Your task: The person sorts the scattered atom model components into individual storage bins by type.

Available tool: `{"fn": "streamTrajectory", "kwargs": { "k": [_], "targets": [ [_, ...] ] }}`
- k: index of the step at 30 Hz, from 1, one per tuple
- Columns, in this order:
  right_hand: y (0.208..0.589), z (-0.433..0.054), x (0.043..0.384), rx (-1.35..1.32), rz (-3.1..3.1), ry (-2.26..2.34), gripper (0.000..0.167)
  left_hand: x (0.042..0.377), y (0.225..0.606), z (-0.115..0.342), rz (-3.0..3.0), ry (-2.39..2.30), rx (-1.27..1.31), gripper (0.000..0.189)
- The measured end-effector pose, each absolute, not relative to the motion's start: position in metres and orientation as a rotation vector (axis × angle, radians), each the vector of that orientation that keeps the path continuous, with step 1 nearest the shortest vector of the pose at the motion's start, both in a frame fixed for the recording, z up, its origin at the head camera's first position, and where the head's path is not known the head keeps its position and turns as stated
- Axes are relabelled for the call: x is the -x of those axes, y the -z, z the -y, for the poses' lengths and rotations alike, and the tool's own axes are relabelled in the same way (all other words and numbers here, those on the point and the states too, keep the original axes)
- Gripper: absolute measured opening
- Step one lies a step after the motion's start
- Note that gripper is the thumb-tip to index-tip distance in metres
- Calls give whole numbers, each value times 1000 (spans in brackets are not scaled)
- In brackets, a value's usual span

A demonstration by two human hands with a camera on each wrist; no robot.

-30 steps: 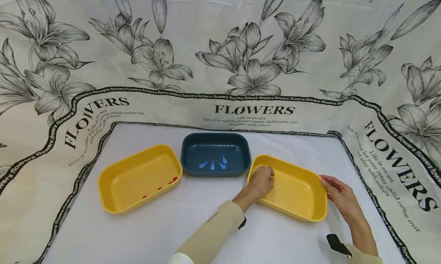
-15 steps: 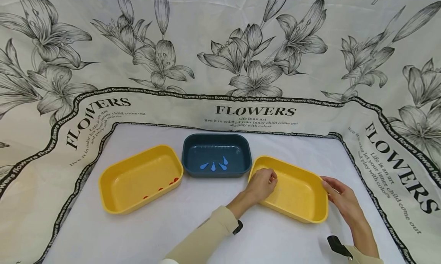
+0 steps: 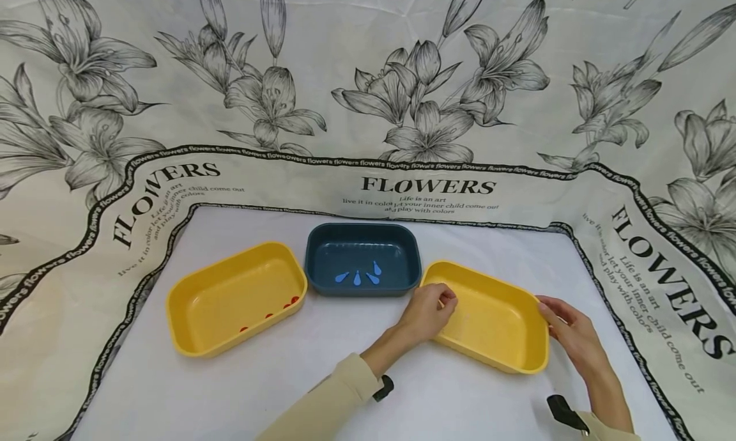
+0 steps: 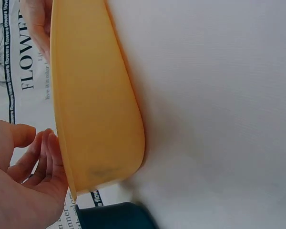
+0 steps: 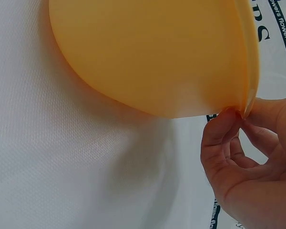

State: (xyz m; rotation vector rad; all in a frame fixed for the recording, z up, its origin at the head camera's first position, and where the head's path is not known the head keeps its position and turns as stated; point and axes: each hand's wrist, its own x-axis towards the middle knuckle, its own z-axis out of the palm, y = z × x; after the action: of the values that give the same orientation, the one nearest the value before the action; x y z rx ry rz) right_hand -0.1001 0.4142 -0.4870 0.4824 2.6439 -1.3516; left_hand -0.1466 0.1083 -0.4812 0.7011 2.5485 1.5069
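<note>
At the right stands a yellow plastic tray (image 3: 494, 326) with a faint pale mark on its floor, too indistinct to identify. My right hand (image 3: 575, 339) pinches the rim at its right end, thumb on one side and fingers on the other in the right wrist view. Over the left end of that tray is my left hand (image 3: 427, 310), fingers loosely bent. In the left wrist view, the thumb tip is close to the forefinger, and nothing shows between them. Part of the left fingers is hidden behind the tray wall (image 4: 95, 105) there.
A dark blue tray (image 3: 322, 287) at the back middle holds several light blue drop-shaped pieces (image 3: 357, 278). Another yellow tray (image 3: 224, 300), at the left, has several red pieces (image 3: 294, 300) along its near wall. Flower-printed cloth (image 3: 425, 121) hangs behind the white tabletop (image 3: 230, 396).
My left hand has lifted slightly and drawn back to the left inside the right-hand yellow tray. My right hand keeps its hold on the rim. The pieces in the other trays stay put.
</note>
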Motion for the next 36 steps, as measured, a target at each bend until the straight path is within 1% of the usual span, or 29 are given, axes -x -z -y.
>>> {"fn": "streamTrajectory", "kwargs": {
  "k": [10,18,24,33,36],
  "targets": [
    [488,-414,100,-504,-2653,1336,74,137,480,-93,-2579,-1566,-750,9],
    [490,-415,101,-461,-2732,1289,66,128,478,-77,-2526,-1644,-681,9],
    [491,-413,101,-444,-2770,1259,63,124,478,-63,-2539,-1687,-683,9],
    [488,-411,100,-438,-2786,1237,62,119,482,-45,-2498,-1771,-601,10],
    [489,-409,100,-392,-2870,1183,57,118,483,-40,-2491,-1779,-571,10]
  ]
}}
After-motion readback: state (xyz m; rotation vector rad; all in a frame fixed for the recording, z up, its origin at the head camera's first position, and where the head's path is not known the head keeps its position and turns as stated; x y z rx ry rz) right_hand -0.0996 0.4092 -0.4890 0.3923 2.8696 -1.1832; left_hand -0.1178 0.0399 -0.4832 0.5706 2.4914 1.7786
